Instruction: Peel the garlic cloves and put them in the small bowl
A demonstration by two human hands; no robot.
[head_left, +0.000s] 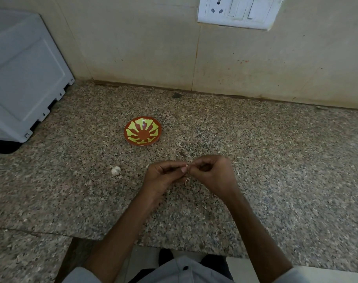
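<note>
A small orange-brown bowl (143,131) with a yellow-green pattern stands on the speckled granite counter (276,160); nothing shows inside it. My left hand (163,176) and my right hand (212,176) meet just above the counter in front of the bowl. Their fingertips pinch a garlic clove (187,166) between them, and only a sliver of it shows. A shred of papery skin (186,181) hangs below the fingers. A small white garlic bulb (115,170) lies on the counter to the left of my left hand.
A grey appliance (24,78) fills the counter's far left. The beige tiled wall (153,48) rises behind the bowl, with a white socket and switch plate (237,11) at the top right. The counter's front edge runs just below my forearms.
</note>
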